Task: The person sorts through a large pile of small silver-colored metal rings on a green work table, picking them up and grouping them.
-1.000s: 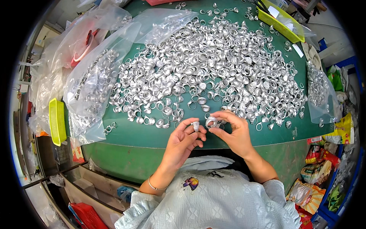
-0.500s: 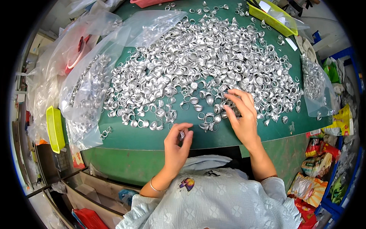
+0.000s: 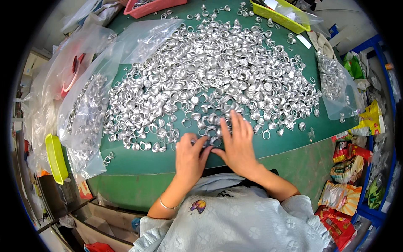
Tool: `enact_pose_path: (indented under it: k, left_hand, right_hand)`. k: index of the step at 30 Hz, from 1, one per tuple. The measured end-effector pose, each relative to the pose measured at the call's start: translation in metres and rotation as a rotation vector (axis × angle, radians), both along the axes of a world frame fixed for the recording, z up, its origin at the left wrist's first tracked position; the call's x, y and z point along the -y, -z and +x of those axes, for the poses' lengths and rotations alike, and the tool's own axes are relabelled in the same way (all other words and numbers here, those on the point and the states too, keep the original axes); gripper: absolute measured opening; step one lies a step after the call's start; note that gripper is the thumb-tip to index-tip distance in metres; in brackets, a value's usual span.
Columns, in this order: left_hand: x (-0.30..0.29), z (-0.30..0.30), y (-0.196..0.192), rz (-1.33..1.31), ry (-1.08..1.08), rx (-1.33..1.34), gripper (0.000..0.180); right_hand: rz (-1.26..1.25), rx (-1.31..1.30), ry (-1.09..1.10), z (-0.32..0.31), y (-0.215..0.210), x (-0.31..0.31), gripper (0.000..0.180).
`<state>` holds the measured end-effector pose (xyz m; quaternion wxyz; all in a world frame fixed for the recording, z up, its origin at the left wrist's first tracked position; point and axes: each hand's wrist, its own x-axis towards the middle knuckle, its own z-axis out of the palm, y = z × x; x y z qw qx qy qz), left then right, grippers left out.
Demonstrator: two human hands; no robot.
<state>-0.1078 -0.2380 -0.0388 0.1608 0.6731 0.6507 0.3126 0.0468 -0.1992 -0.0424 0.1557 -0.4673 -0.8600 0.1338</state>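
A broad heap of silver metal rings [image 3: 197, 71] covers much of the green table [image 3: 138, 161]. My left hand [image 3: 189, 157] is at the near edge of the heap, fingers curled and thumb near the index finger. A little metal shows in the shaded gap between them; the rest of what it holds is hidden. Beside it, my right hand [image 3: 239, 147] lies palm down with fingers stretched over a small cluster of rings [image 3: 210, 122]. Its thumb points to the left thumb, the two nearly touching.
Clear plastic bags of rings lie at left [image 3: 86, 113] and right [image 3: 333, 80]. A pink tray [image 3: 155, 7] and a yellow-green basket [image 3: 285, 17] stand at the far edge. Another yellow-green basket [image 3: 56, 159] hangs by the left edge. Colourful packets [image 3: 346, 193] fill the blue rack at right.
My right hand has moved left and nearer, close to my left hand, over the small cluster of rings. The left hand has turned, so the rings seen in it before are mostly hidden. The view has shifted.
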Motion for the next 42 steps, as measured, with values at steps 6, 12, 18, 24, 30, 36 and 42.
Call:
enact_pose_path:
  k: [6, 12, 18, 24, 30, 36, 42]
  left_hand:
    - [0.008, -0.016, -0.016, 0.028, -0.094, 0.026, 0.030]
    - [0.006, -0.009, -0.020, 0.056, -0.154, 0.104, 0.030]
    - [0.007, 0.000, -0.017, 0.062, -0.074, 0.175, 0.030]
    - [-0.003, 0.032, -0.018, 0.055, 0.258, 0.083, 0.031]
    - [-0.005, 0.045, -0.005, 0.052, 0.353, -0.078, 0.026]
    - [-0.018, 0.030, -0.002, 0.123, 0.114, -0.118, 0.025]
    - [-0.019, 0.043, -0.012, 0.203, 0.056, 0.040, 0.038]
  right_hand:
    - [0.038, -0.184, -0.167, -0.035, 0.010, -0.002, 0.077]
    - [-0.060, -0.425, -0.230, -0.041, -0.001, -0.010, 0.051]
    - [0.243, -0.271, 0.249, 0.041, -0.018, -0.027, 0.027]
    - [0.238, 0.080, 0.349, 0.051, -0.016, -0.031, 0.031]
    - [0.246, 0.126, 0.356, 0.051, -0.014, -0.038, 0.023]
    - [0.252, -0.074, 0.267, 0.070, -0.016, -0.039, 0.014]
    - [-0.178, -0.798, 0.233, 0.055, -0.019, -0.038, 0.010]
